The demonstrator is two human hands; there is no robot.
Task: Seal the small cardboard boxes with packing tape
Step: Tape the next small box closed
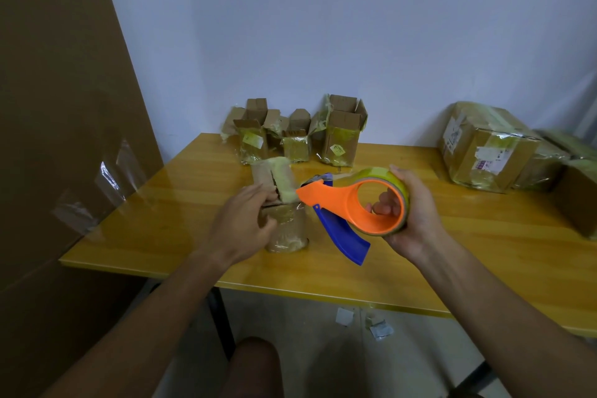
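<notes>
The small box (pixel 286 223) stands upright near the front edge of the yellow table (pixel 452 252), its sides wrapped in glossy tape and its top flaps closed under a yellowish strip. The left hand (pixel 240 223) holds it from the left side, fingers laid over the top flaps and thumb against the front face, so the fingers are curled round the box. Just to the right, the tape dispenser (pixel 349 207) hovers at the box's top edge: its orange nose touches or nearly touches the flap, and a blue handle points down toward the table. The right hand (pixel 410 213) grips the tape roll (pixel 392 178) on the dispenser, thumb over the outer rim and fingertips showing through the core, clamped on it. A thin run of tape leads from the roll to the nose.

At the back, by the wall, three open boxes (pixel 297 136) stand with flaps up. To the right lie larger taped parcels (pixel 484 149). A brown cardboard sheet (pixel 58 107) leans at the left
</notes>
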